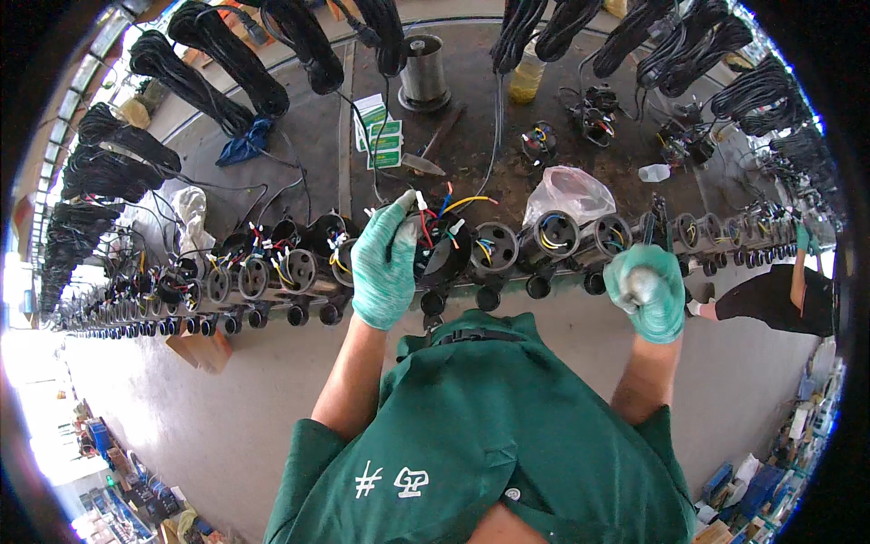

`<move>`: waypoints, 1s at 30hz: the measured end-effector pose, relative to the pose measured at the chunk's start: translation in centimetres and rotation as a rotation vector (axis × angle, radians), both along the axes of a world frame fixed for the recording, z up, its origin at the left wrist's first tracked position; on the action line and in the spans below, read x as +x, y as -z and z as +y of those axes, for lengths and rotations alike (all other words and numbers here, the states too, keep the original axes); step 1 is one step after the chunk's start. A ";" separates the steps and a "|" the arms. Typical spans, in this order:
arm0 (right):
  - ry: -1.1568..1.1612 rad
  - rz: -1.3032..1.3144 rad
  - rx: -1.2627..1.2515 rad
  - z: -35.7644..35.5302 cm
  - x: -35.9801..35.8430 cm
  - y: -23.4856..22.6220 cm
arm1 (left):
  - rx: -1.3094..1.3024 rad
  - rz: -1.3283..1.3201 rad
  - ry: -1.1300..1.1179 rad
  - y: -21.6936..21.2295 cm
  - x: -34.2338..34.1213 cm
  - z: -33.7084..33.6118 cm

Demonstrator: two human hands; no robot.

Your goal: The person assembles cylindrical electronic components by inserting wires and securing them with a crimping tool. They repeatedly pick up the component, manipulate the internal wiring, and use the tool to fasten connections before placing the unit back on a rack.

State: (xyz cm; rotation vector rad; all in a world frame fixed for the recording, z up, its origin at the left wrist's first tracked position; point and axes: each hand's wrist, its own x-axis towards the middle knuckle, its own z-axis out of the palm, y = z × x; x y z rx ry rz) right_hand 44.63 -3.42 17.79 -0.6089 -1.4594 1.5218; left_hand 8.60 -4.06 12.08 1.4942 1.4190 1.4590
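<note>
Black cylindrical housing [446, 263], mid-frame, is looking part-wired, coloured leads [467, 201] sticking out loose; green-gloved left hand [384, 265] is pinching white-tipped wire [420, 201], green-gloved right hand [647, 288] gripping dark tool [660, 218].

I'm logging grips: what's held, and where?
The left green-gloved hand: fingers beside a white-tipped red wire; grip unclear. The right green-gloved hand: curled; whether it holds anything cannot be told.

Open tabletop [473, 154] between hammer [424, 164] and plastic bag [571, 192], one hanging cord [498, 118] crossing. Cable bundles [308, 45] crowd the far side; metal cylinder [423, 72] just behind hammer. Near edge: row of black cups [494, 247], loose wires [469, 201] jutting up beside left hand [385, 263].
</note>
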 end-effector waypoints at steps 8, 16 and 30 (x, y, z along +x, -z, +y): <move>0.233 -0.769 0.121 -0.5 -4.6 1.2 | 0.004 0.004 0.273 -2.1 1.1 0.4; 0.408 -0.437 0.093 1.7 -9.6 2.4 | 0.229 0.290 0.504 -1.5 0.8 4.7; 0.465 -0.828 0.626 7.4 -15.2 4.8 | -0.244 -0.083 0.222 3.3 4.0 5.0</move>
